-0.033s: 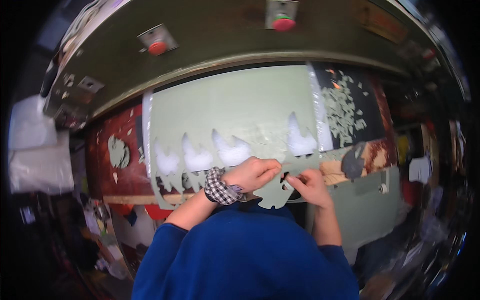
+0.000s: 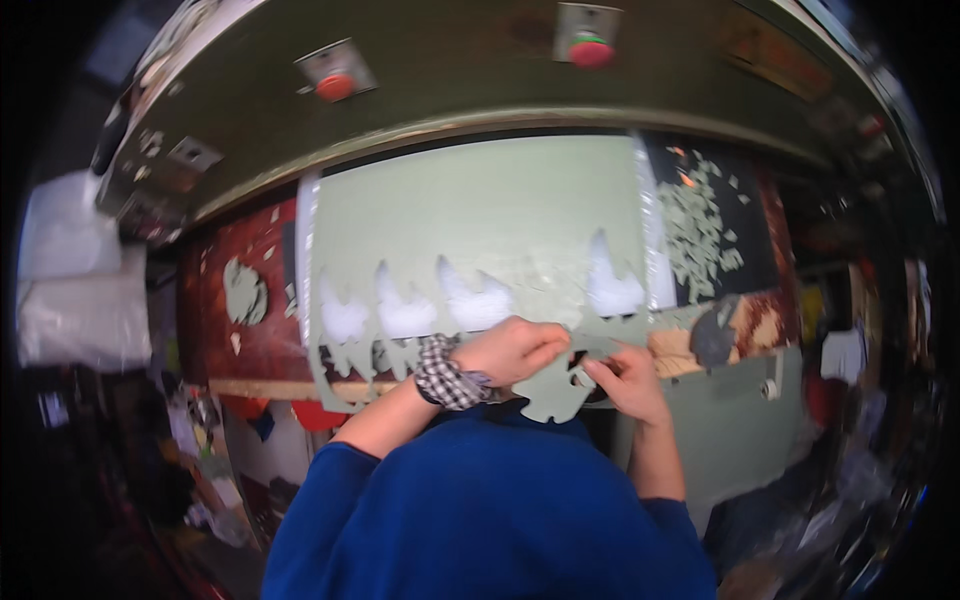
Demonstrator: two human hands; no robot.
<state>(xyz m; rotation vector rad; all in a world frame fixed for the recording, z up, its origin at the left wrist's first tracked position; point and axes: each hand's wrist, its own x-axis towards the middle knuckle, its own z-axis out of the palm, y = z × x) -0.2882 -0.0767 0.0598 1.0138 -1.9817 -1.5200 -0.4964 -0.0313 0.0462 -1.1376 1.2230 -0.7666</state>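
A pale green sheet (image 2: 450, 210) lies across the bench, with several irregular cut-outs along its near part showing a white layer (image 2: 405, 315). Close to my body, a cut pale green piece (image 2: 553, 396) with notched edges and small holes is between my hands. My left hand (image 2: 515, 350), below a checkered band on the wrist, is closed on the piece's upper edge. At the piece's right side, my right hand (image 2: 632, 385) pinches by the holes with thumb and fingers. What lies exactly between those fingertips is too small to tell.
Small green offcuts (image 2: 695, 235) are heaped on a dark surface at right. A grey flat piece (image 2: 713, 335) lies nearer. Stacked green pieces (image 2: 244, 292) rest on the red board at left. A green machine beam (image 2: 460, 75) with red buttons (image 2: 590, 52) spans the far side.
The whole view has shifted slightly right and down. Both hands keep their hold on the green piece, with the right fingers moved only a little near its holes.
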